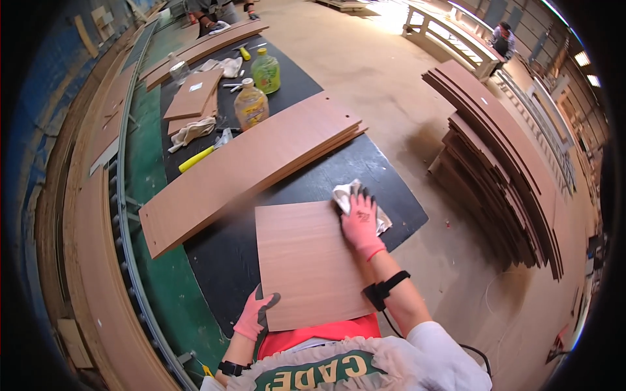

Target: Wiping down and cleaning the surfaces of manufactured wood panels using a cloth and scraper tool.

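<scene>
Pressing my right hand (360, 225) flat, fingers spread, on a white rag (347, 195) at the far right corner of the square wooden board (306, 260) on the black table (222, 254) — my left hand (255, 315) pinches the board's near left corner.

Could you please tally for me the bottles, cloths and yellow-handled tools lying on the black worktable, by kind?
Plastic bottles: 3, namely the amber bottle, the green bottle and a clear bottle.
Cloths: 3, namely the white cloth under the right hand, one rag and another rag.
Yellow-handled tools: 2, namely one tool and a smaller tool.
Total: 8.
</scene>
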The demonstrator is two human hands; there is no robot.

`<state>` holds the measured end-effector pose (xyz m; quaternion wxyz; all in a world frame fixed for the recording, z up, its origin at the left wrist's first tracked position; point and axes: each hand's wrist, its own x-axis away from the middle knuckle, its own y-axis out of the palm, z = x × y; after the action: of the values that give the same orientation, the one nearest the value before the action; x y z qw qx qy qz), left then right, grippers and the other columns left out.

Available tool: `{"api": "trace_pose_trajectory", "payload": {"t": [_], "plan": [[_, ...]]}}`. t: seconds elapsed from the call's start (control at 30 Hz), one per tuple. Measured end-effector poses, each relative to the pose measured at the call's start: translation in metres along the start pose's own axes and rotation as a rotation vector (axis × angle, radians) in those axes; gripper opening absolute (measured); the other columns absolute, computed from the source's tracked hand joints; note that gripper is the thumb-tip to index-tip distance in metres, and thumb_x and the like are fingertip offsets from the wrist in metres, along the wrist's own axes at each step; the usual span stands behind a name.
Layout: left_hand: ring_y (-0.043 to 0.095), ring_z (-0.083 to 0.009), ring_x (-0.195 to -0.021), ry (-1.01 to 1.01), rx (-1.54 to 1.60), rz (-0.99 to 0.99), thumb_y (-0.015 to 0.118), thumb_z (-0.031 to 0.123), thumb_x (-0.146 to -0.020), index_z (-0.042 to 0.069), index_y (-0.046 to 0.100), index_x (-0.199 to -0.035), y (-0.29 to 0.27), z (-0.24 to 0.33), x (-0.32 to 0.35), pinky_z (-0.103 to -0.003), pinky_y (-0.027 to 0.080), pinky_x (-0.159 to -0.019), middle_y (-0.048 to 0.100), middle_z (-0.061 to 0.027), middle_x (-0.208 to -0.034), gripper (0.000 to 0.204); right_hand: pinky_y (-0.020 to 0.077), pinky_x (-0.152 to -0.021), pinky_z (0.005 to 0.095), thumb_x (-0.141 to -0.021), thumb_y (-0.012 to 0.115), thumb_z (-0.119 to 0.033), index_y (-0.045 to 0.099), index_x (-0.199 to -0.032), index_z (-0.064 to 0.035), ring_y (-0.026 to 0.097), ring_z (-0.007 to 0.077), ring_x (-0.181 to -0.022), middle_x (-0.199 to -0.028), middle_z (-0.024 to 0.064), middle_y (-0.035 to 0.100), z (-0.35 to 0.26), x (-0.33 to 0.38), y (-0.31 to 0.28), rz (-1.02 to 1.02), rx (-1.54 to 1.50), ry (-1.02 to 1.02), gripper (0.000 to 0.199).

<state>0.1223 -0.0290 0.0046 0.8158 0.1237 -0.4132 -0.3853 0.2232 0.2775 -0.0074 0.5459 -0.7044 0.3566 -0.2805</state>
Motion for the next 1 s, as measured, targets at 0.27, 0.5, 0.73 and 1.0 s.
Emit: {"api": "trace_pose_trajectory", "payload": {"t": [0.27, 0.5, 0.73, 1.0], "plan": [[0.057, -0.0184, -0.1, -0.078, -0.086, 0.017, 0.059, -0.001, -0.078, -0.002, 0.042, -0.126, -0.016, -0.022, -0.009, -0.03, 0.047, -0.086, 0.056, -0.0108, -0.113, 0.05, 0.019, -0.108, 0.0453, -0.074, 0.06, -0.03, 0.05, -0.117, -0.0058, 0.038, 0.0308, -0.121, -0.123, 0.0137, 0.048, -0.176, 0.027, 0.029, -0.183, -0.189, -0.736, 0.051], [0.057, -0.0184, -0.098, -0.041, 0.072, 0.003, 0.061, 0.002, -0.079, -0.002, 0.044, -0.123, -0.007, -0.014, -0.005, -0.031, 0.047, -0.085, 0.056, -0.0097, -0.113, 0.048, 0.0306, -0.101, 0.0453, -0.067, 0.059, -0.014, 0.055, -0.107, -0.0033, 0.045, 0.0366, -0.113, -0.112, 0.0198, 0.053, -0.115, 0.049, 0.023, -0.167, -0.363, -0.742, 0.042], [0.058, -0.02, -0.098, -0.254, 0.464, 0.028, 0.051, 0.023, -0.092, 0.0, 0.045, -0.125, -0.011, -0.012, -0.015, -0.033, 0.048, -0.087, 0.056, -0.0111, -0.115, 0.04, 0.0202, -0.105, 0.0501, -0.077, 0.058, -0.029, 0.045, -0.125, -0.0035, 0.035, 0.0331, -0.124, -0.13, 0.0164, 0.043, -0.029, -0.022, 0.014, -0.024, 0.108, -0.207, 0.056], [0.051, -0.0205, -0.11, 0.05, 0.449, -0.096, 0.042, 0.03, -0.093, 0.003, 0.046, -0.124, -0.025, -0.025, -0.007, -0.036, 0.039, -0.098, 0.056, -0.0097, -0.117, 0.041, 0.0183, -0.109, 0.0456, -0.072, 0.062, -0.028, 0.049, -0.12, -0.0045, 0.038, 0.0287, -0.122, -0.122, 0.0135, 0.049, -0.153, 0.035, 0.017, -0.43, -0.161, -0.977, 0.055]]}}
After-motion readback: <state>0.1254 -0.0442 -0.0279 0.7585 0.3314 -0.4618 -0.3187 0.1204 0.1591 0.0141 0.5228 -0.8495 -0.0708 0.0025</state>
